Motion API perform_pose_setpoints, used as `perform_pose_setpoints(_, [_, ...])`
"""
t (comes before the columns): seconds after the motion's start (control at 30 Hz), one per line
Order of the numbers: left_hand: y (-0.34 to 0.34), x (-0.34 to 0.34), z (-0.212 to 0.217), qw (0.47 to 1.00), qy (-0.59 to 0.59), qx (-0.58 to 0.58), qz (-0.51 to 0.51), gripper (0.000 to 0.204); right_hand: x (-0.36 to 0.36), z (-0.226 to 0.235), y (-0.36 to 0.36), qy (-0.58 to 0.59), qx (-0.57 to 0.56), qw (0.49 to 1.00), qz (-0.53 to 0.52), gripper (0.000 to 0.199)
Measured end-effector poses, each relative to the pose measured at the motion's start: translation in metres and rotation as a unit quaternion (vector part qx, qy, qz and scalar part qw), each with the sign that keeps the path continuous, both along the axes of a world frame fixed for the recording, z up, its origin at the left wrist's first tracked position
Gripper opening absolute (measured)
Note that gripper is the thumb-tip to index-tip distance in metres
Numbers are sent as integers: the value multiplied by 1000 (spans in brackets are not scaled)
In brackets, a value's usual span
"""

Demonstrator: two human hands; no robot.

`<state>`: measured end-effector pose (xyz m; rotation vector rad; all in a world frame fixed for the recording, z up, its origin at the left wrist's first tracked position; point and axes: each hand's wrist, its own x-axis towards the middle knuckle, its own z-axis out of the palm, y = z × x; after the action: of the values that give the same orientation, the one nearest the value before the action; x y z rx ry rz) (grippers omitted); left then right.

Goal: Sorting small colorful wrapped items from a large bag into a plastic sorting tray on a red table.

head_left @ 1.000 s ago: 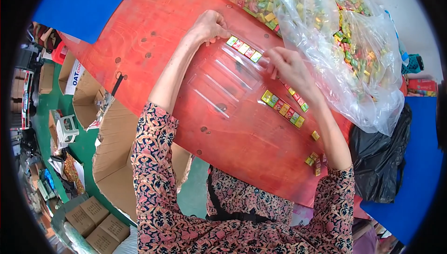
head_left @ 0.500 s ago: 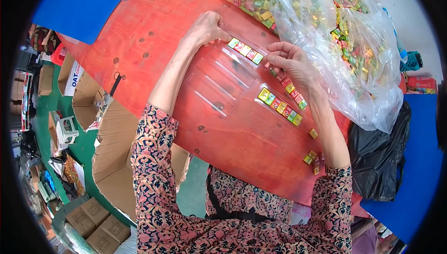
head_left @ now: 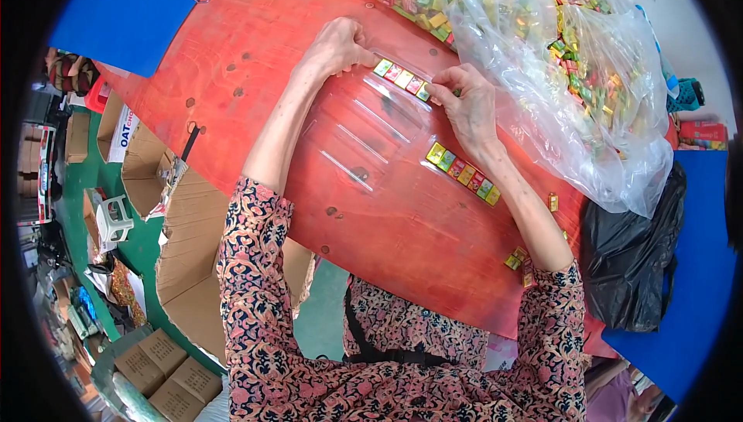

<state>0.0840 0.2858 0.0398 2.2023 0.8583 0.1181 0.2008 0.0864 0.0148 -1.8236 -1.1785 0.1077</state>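
Observation:
A clear plastic tray with slots (head_left: 360, 140) lies on the red table. Its far slot holds a row of small shiny wrapped cubes (head_left: 402, 77) in yellow, green, red and white. My left hand (head_left: 337, 49) pinches the tray's edge at the left end of that row. At the right end, my right hand (head_left: 470, 105) has thumb and fingers closed on a small cube, mostly hidden by the fingertips. A second row of wrapped cubes (head_left: 464, 173) lies nearer me, beside the tray's right side. Loose cubes (head_left: 515, 258) lie close to my right forearm.
A large clear bag (head_left: 534, 97) of many wrapped cubes spreads over the far right. A black plastic bag (head_left: 635, 252) hangs at the table's right edge. To the left stand an open cardboard box (head_left: 190, 267), a white stool (head_left: 113, 217) and closed cartons (head_left: 166, 372).
My right hand has moved left and slightly away from me to the end of the far row. The line of cubes that ran below it no longer shows. My left hand stays at the tray's edge.

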Motion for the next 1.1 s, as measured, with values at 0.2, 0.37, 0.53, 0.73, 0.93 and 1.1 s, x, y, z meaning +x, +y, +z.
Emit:
perform_pose_setpoints(0.2, [-1, 0, 0, 1000, -14, -8, -3, 31, 6, 8, -3, -18, -71, 997, 22, 6])
perform_pose_setpoints(0.37, [1, -1, -2, 1000, -18, -5, -6, 31, 10, 11, 2, -104, -101, 988, 50, 5])
perform_pose_setpoints(0.53, [2, -2, -5, 1000, -27, 6, -7, 30, 10, 20, 1, -69, -158, 983, 57, 6])
perform_pose_setpoints(0.73, [5, -2, -2, 1000, -19, -6, -16, 30, 12, 19, -4, -75, -118, 988, 61, 11])
perform_pose_setpoints(0.93, [14, -18, -6, 893, -178, -390, 137, 34, 9, 44, -6, 384, -112, 914, 66, 15])
perform_pose_setpoints(1.1, [10, -22, -12, 687, -280, -635, 214, 37, -15, 43, 13, 344, -46, 932, 101, 21])
